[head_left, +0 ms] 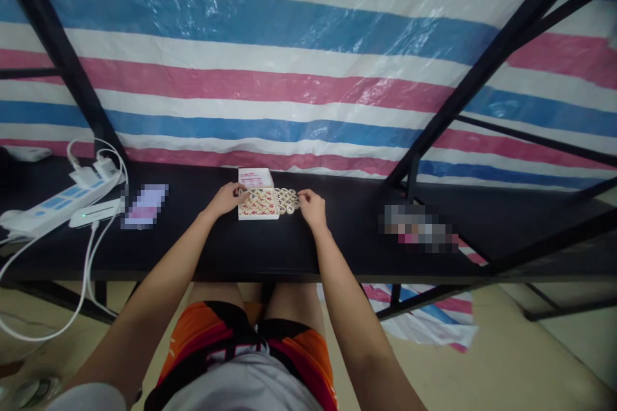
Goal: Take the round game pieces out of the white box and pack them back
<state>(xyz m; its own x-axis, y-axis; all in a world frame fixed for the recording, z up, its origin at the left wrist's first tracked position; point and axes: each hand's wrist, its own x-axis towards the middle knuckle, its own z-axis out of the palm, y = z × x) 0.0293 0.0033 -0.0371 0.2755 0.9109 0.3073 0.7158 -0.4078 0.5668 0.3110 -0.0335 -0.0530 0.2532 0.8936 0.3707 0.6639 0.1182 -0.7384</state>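
Box (259, 204) between left hand (225, 199), right hand (313, 207), near far table (337, 250) edge.

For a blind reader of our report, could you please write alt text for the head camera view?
A seated person's left hand touches a white box of round game pieces on a black table, while the right hand reaches loose pieces beside it. The lid lies behind; a power strip sits far left.

Small white square box (258, 216) open on black table (347, 231), packed with pale round wooden discs (260, 201); loose discs (288, 200) just right.
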